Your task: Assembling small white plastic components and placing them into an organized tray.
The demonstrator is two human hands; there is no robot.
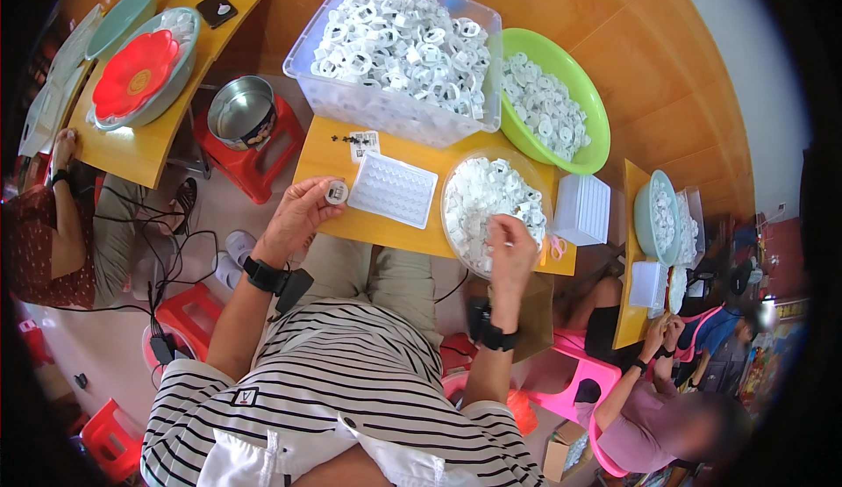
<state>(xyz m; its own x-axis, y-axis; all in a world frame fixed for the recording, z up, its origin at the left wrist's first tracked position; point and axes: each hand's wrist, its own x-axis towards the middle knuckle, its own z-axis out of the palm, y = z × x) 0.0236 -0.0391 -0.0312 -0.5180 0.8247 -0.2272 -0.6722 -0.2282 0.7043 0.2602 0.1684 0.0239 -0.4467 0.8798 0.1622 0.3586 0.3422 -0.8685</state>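
Observation:
Between the thumb and fingers of my left hand (303, 211) is a small round white plastic part (336, 192), held at the left edge of a white tray (393, 190) with rows of small pockets. My right hand (512, 257) is over the near side of a see-through round bowl (453, 239) heaped with small white plastic parts (491, 190). Its fingertips are pinched together; anything between them is too small to make out. A few tiny black pieces (349, 139) and a printed label (364, 145) lie beyond the tray on the yellow table (329, 158).
A see-through bin (386, 105) of white ring-shaped parts and a lime-green basin (601, 127) of similar parts stand behind. Stacked white trays (582, 210) and pink scissors (557, 245) are at right. A metal pot (241, 111) sits on a red stool (254, 180). Co-workers sit on both sides.

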